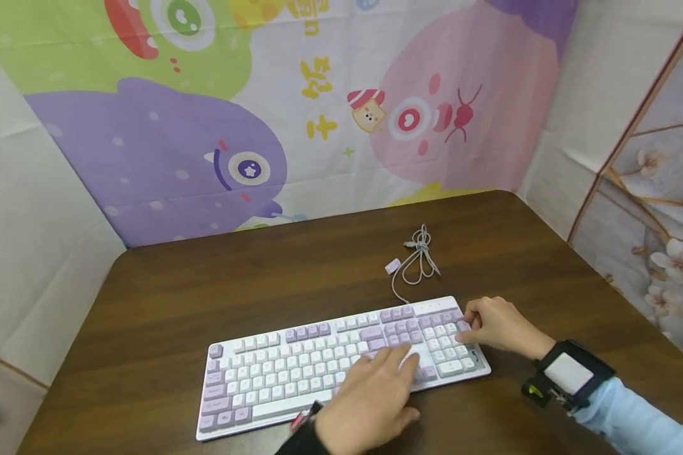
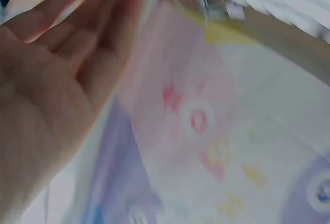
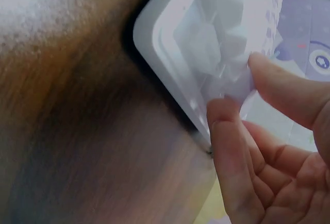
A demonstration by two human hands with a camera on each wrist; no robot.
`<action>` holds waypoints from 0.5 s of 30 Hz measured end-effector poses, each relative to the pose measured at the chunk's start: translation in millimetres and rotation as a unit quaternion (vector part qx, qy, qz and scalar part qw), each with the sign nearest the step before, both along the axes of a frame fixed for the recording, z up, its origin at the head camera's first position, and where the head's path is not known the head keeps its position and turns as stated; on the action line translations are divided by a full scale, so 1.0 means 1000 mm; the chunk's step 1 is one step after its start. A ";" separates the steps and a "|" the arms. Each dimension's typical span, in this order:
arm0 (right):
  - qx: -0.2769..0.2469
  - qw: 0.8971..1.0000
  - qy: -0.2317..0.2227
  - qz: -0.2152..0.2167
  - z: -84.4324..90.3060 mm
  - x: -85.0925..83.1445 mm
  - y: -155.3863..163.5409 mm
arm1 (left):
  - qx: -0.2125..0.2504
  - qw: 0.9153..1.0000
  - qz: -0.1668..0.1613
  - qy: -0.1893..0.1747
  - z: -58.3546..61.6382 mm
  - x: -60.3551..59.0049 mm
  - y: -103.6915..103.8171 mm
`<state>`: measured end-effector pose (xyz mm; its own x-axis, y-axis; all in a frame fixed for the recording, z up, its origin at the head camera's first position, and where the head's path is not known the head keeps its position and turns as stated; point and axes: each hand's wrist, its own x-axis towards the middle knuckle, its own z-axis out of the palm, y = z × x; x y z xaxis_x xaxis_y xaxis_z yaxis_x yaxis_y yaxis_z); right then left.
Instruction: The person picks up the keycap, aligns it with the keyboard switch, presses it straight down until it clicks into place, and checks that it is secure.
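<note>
White-and-lilac keyboard [image 1: 341,363] on brown tabletop [image 1: 205,284]; coiled cable [image 1: 418,256] behind (clear of both hands); left hand [image 1: 370,398] flat over keys, right hand [image 1: 501,328] pinching keyboard's corner.

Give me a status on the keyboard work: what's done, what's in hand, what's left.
Done: the keyboard lies flat on the brown table, its cable coiled behind it and plugged into nothing in view. In hand: the right hand pinches the keyboard's right end at the numpad, and the left hand lies with fingers out over the keys. Left: no key looks removed or shifted.
</note>
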<state>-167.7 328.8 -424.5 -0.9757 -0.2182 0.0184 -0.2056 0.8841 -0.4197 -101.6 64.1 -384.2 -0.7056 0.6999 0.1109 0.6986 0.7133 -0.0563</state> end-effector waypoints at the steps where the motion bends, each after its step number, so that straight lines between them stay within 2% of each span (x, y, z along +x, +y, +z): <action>1: -0.003 1.000 0.000 0.004 -0.001 -0.002 0.000 | -0.019 1.000 -0.012 -0.015 -0.002 -0.007 0.017; 3: -0.005 1.000 0.002 0.015 -0.002 -0.005 -0.001 | -0.050 0.998 -0.016 -0.022 -0.010 -0.021 0.044; 6: -0.002 0.999 0.017 0.036 -0.004 -0.007 -0.001 | -0.071 0.997 -0.025 -0.029 -0.021 -0.037 0.071; 10: 0.009 0.997 0.044 0.056 -0.004 -0.007 0.000 | -0.067 0.997 -0.044 -0.006 -0.030 -0.046 0.089; 15: 0.029 0.996 0.061 0.061 -0.002 -0.007 0.003 | -0.064 0.997 -0.044 0.016 -0.033 -0.050 0.099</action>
